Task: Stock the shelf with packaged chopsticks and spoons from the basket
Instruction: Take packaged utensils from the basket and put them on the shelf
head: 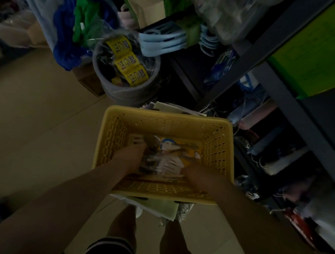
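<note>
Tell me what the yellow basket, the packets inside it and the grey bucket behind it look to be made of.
Yellow basket: rigid moulded plastic, matte, judging by its lattice of holes and thick rolled rim. Packets under both hands: probably thin clear plastic film with printed card; glare and crinkles suggest it, but blur leaves it open. Grey bucket: likely smooth plastic, with an even dull sheen.

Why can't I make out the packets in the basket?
Head view: the light is dim, the packets at the bottom of the yellow basket are smeared by blur, both hands cover part of them, and the wide lens bends the shelf edges.
</note>
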`<state>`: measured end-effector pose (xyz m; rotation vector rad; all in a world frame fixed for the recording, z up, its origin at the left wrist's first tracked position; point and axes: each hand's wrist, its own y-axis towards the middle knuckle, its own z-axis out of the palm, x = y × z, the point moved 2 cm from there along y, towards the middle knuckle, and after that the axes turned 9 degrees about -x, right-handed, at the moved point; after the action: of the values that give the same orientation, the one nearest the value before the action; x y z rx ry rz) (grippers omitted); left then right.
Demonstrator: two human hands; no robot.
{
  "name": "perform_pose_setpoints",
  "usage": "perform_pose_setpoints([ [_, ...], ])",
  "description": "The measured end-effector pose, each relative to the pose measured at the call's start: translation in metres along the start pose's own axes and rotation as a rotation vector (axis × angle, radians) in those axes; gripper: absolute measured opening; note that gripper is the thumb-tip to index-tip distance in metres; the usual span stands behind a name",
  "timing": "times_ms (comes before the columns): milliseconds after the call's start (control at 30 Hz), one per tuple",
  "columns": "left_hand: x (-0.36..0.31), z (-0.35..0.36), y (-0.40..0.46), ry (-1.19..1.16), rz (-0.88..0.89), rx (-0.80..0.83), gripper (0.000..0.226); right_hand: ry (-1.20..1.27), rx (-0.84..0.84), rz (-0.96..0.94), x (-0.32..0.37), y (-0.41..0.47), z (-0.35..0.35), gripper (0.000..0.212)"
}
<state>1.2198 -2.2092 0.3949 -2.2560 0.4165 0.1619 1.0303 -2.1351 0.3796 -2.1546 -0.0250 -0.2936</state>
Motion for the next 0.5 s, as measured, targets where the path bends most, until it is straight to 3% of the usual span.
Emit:
perform_pose_setpoints([
  [167, -0.006, 0.001, 0.002, 0.198, 0.069, -0.014, 0.038, -0.029, 0.136, -0.05, 0.004, 0.004, 0.01, 0.035],
  [300, -0.009, 0.009, 0.006, 0.39, 0.196, -0.045, 0.053, -0.023, 0.225, -0.075, 0.008, 0.001, 0.008, 0.037],
  [400, -0.012, 0.012, 0.008, 0.5, 0.336, -0.073, 0.06, -0.049, 0.146, -0.101, 0.008, -0.005, -0.001, 0.036],
  [500, -0.013, 0.015, 0.009, 0.495, 0.342, -0.061, 0.063, -0.143, 0.123, -0.131, 0.005, -0.018, -0.018, 0.03],
])
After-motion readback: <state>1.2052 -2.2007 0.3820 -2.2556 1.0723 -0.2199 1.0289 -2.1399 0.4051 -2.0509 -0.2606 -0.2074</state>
